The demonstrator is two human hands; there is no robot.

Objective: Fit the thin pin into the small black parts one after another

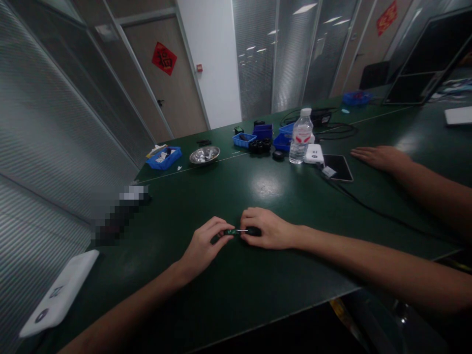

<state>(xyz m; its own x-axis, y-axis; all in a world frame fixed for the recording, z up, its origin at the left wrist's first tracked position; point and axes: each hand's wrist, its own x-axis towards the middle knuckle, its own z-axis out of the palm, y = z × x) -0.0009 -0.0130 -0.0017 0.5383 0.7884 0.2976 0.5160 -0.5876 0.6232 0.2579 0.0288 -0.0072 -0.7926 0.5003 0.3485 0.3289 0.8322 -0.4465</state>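
My left hand (206, 241) pinches a small green-handled screwdriver (233, 231) near the middle of the dark green table (258, 285). Its thin metal shaft points right into a small black part (254, 230) that my right hand (267, 227) holds with closed fingers against the tabletop. The two hands almost touch. Most of the black part is hidden under my right fingers.
Another person's hand (379, 157) lies flat at the right, beside a phone (337, 167) and a water bottle (301, 136). Farther back stand blue bins (164, 158), a metal bowl (204, 155) and black cables. A white device (61, 295) lies at the near left.
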